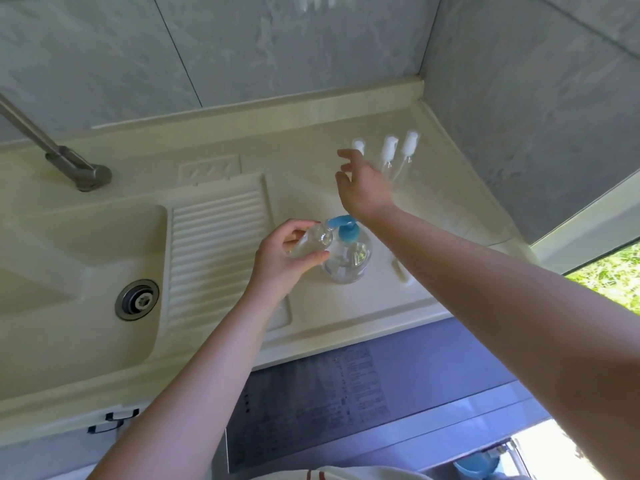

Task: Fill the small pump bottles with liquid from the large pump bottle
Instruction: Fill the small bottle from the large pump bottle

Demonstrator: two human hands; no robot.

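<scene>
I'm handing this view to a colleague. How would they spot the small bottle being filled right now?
Start at the ribbed drainboard right of the sink basin; just past its right edge stands the large pump bottle with a blue pump. The small clear bottle is tilted with its open mouth at the blue spout, gripped by the left hand. Unlike the white pump tops lying near the back corner, it is off the counter.
</scene>
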